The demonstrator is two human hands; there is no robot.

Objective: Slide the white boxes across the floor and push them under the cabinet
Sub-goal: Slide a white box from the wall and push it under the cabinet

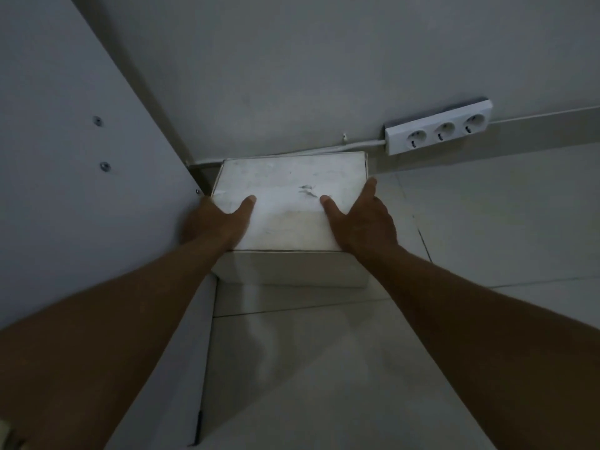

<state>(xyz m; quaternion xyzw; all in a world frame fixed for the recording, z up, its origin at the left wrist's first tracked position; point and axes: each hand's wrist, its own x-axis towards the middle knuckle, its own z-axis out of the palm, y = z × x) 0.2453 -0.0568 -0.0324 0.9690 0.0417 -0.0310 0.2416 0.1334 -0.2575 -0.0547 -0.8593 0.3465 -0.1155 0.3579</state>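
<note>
A scuffed white box (289,203) sits on the tiled floor in the corner, its far edge against the wall and its left side close to the cabinet panel (65,190). My left hand (217,222) grips its left side with the thumb lying on the lid. My right hand (360,219) clasps its right side, thumb on the lid and a finger along the right edge. The fingers on the box's flanks are mostly hidden. What lies beneath the near edge of the box is unclear in the dim light.
A white triple power socket (438,128) is fixed low on the back wall at the right, with a cable (324,147) running left behind the box. The pale tiled floor (487,222) stretches to the right and toward me. Screws dot the cabinet panel.
</note>
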